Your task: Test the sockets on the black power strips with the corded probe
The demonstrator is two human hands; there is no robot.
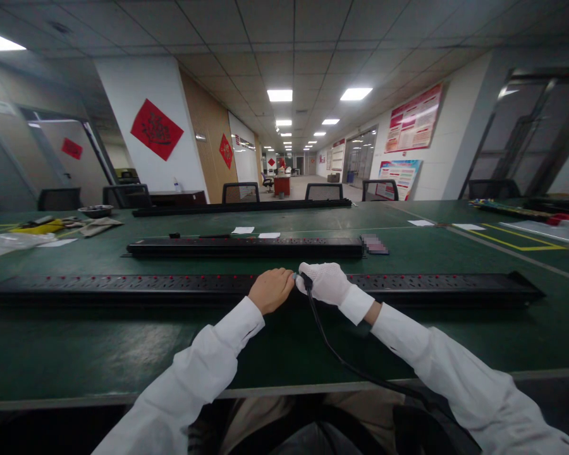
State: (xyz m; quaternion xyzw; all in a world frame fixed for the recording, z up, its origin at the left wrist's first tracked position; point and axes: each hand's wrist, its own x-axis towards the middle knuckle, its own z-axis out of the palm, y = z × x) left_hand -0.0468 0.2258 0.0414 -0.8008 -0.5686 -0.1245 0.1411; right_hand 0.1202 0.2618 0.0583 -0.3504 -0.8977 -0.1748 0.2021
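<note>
A long black power strip (180, 287) with a row of sockets and small red dots lies across the table in front of me. Over its middle, my right hand (326, 283), in a white knitted glove, grips a black power plug (307, 282). From the plug a black cord (334, 354) hangs down across the table edge towards my lap. My bare left hand (272, 289) meets the right one, its fingers pressed together. A tiny bluish bit (294, 276) shows between the two hands; what the left fingertips hold is hidden.
Behind lies a shorter stack of black strips (246, 248), with a pixelated card stack (374, 244) at its right end. Farther back are more black strips (241, 207), white paper slips (243, 230) and a bowl (95, 211). Chairs (240, 192) stand beyond the green table (123, 354).
</note>
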